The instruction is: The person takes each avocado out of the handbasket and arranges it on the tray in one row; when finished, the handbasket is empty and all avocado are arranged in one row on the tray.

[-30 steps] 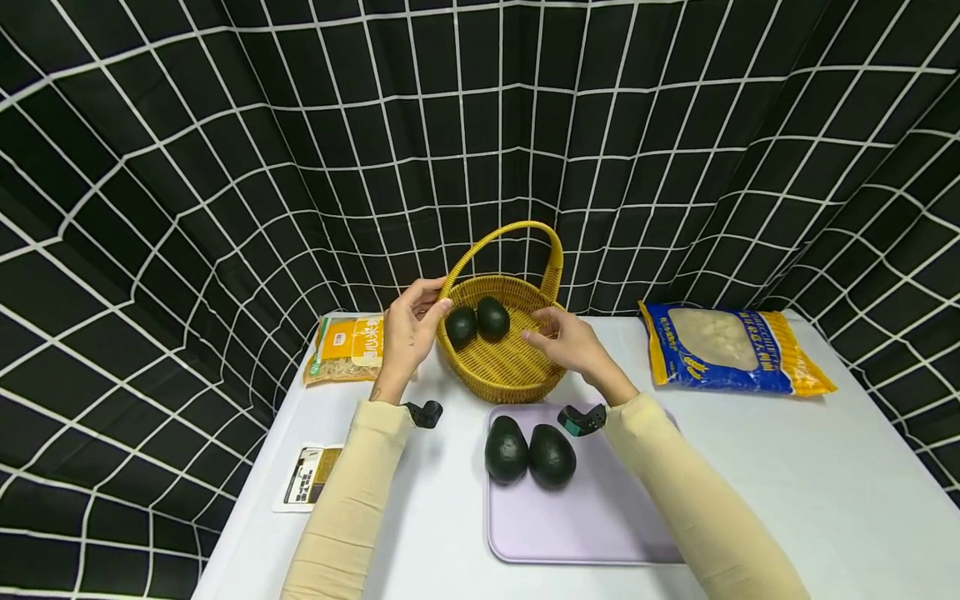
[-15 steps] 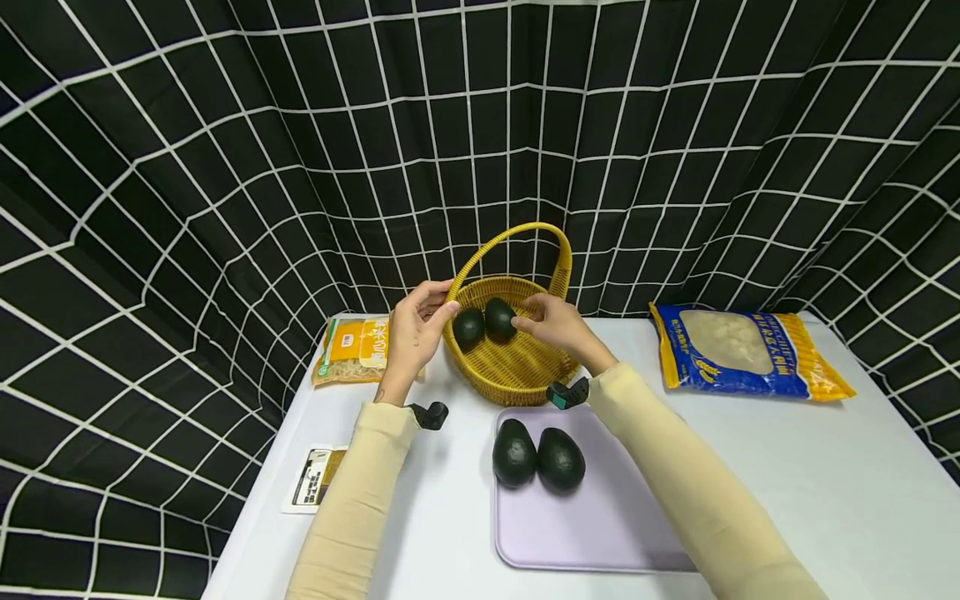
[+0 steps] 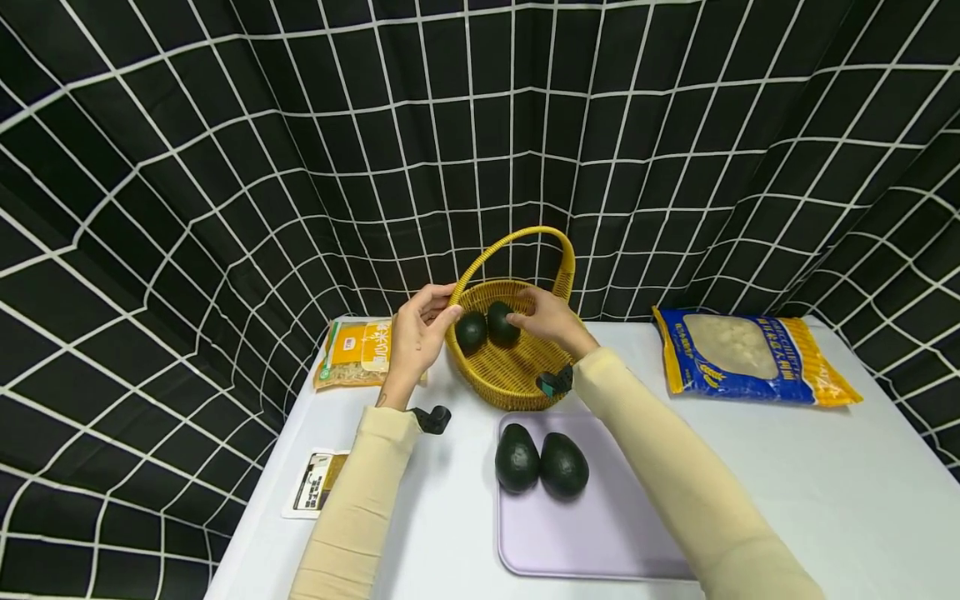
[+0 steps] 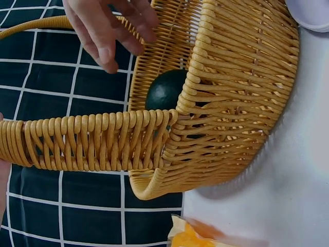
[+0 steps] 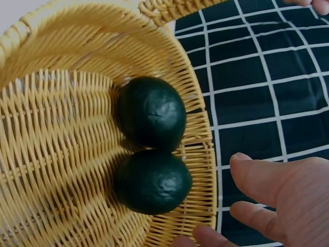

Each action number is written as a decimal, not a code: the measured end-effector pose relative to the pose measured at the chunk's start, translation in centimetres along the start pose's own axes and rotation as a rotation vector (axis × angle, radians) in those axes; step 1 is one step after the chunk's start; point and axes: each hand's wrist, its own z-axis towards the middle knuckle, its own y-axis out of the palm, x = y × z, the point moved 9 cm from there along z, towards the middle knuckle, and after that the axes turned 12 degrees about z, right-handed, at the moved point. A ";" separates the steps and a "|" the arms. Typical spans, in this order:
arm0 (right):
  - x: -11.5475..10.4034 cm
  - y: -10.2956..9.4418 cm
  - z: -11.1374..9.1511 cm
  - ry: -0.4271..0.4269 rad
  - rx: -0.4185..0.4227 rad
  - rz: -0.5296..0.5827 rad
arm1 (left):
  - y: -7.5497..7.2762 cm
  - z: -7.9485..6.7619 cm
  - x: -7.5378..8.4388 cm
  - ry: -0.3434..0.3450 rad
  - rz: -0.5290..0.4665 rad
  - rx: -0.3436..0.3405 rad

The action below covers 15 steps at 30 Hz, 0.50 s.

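A yellow wicker basket (image 3: 504,385) stands on the white table with two dark green avocados inside, a left one (image 3: 471,335) and a right one (image 3: 502,325). At the basket's left side, my left hand (image 3: 417,340) holds the base of the arched handle (image 4: 92,141) between thumb and fingers. My right hand (image 3: 551,318) hovers over the basket beside the right avocado. In the right wrist view its fingers are spread and apart from both avocados (image 5: 152,113). Two more avocados (image 3: 517,458) lie side by side on a lilac tray (image 3: 592,542) in front of the basket.
An orange food packet (image 3: 352,354) lies left of the basket. A blue and yellow pasta bag (image 3: 738,357) is at the right. Near the left forearm lies a small flat packet (image 3: 318,482). Black grid cloth (image 3: 495,125) hangs behind the table.
My right hand has moved left across the basket, towards the right avocado. The left hand keeps its hold on the handle. The whole head view has shifted slightly.
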 end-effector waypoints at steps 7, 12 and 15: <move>-0.5 0.8 1.2 -0.033 -0.002 -0.041 | 0.3 0.6 -1.9 0.033 0.001 0.010; -0.6 1.3 1.9 -0.019 -0.015 -0.095 | 0.4 0.4 -1.9 0.026 0.001 0.006; -0.5 1.6 2.4 -0.010 -0.017 -0.110 | 0.4 0.4 -2.0 0.023 -0.008 0.005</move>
